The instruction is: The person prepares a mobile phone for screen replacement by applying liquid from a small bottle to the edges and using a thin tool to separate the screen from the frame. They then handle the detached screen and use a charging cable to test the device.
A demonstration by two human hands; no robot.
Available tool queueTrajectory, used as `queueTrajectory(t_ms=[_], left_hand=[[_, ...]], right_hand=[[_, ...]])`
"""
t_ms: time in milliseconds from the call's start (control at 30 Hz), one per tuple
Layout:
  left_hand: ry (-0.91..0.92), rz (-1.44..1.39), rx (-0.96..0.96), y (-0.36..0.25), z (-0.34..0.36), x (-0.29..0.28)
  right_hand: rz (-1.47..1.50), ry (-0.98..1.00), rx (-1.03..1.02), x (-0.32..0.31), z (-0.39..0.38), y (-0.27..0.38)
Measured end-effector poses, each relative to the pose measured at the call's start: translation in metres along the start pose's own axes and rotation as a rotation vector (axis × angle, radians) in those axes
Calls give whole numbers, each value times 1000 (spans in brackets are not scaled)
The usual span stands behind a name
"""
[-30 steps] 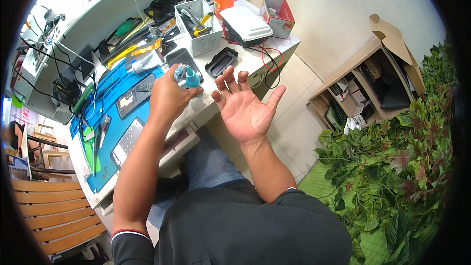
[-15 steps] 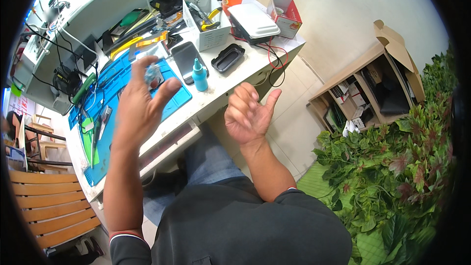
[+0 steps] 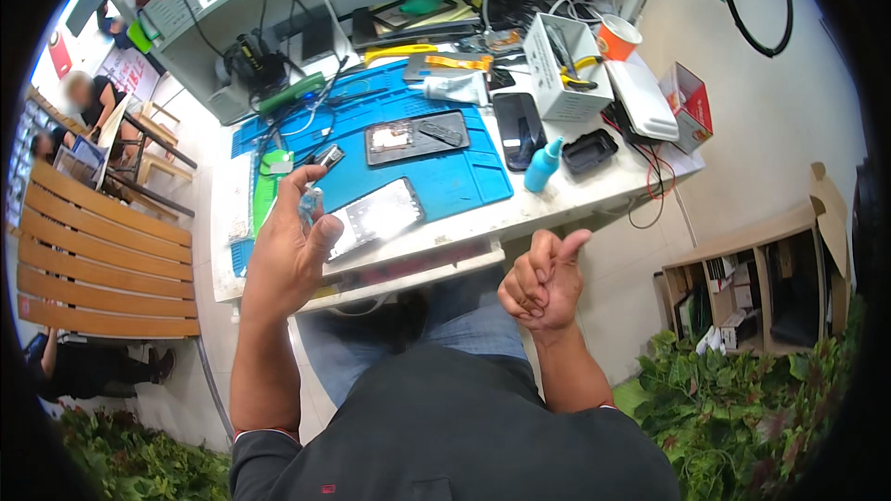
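Note:
My left hand (image 3: 283, 264) holds a small crumpled bluish translucent item (image 3: 309, 206) between thumb and fingers, near a silver opened device part (image 3: 380, 218) at the blue mat's (image 3: 473, 190) front. My right hand (image 3: 543, 289) is closed below the desk's front edge, fingers curled and thumb raised, with nothing visible in it. A teal nozzle bottle (image 3: 541, 170) stands upright above my right hand, beside a dark phone (image 3: 515, 130) and an empty black case (image 3: 587, 150). An opened phone (image 3: 418, 139) lies on the mat.
A white box of tools (image 3: 566, 93), orange cup (image 3: 619, 35), white container (image 3: 640, 97) and red box (image 3: 696, 102) crowd the desk's right. Cables and clutter fill the back. A wooden chair (image 3: 107, 260) and people (image 3: 97, 102) are at left; a cubby shelf (image 3: 756, 288) and foliage at right.
The view has swung left. My left hand has moved away from the teal bottle with the small item. My right hand's fingers have curled from spread to closed.

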State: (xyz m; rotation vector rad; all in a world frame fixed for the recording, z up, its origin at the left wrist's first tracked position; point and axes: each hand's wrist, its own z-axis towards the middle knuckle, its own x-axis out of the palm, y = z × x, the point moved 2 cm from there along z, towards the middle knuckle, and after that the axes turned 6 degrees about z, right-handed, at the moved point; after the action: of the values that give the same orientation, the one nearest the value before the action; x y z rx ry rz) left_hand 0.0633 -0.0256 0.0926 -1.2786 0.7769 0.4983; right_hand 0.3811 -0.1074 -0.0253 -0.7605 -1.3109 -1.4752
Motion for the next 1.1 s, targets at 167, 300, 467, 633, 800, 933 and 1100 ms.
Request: queueTrajectory(t_ms=[167, 300, 467, 633, 800, 933, 1100], left_hand=[[-15, 108, -25, 18, -10, -5], [13, 153, -97, 36, -11, -8], [17, 162, -123, 52, 4, -15], [-67, 113, -57, 79, 4, -12], [-42, 121, -74, 95, 3, -7], [-22, 141, -62, 97, 9, -2], [-19, 194, -6, 91, 19, 10]], right_hand=[[-915, -84, -190, 13, 12, -24], [-1127, -95, 15, 28, 21, -35], [-1404, 350, -220, 18, 35, -45], [-1362, 354, -219, 40, 52, -83], [-1629, 639, -415, 61, 74, -92], [-1935, 676, -366, 55, 84, -114], [-2086, 672, -122, 38, 75, -124]])
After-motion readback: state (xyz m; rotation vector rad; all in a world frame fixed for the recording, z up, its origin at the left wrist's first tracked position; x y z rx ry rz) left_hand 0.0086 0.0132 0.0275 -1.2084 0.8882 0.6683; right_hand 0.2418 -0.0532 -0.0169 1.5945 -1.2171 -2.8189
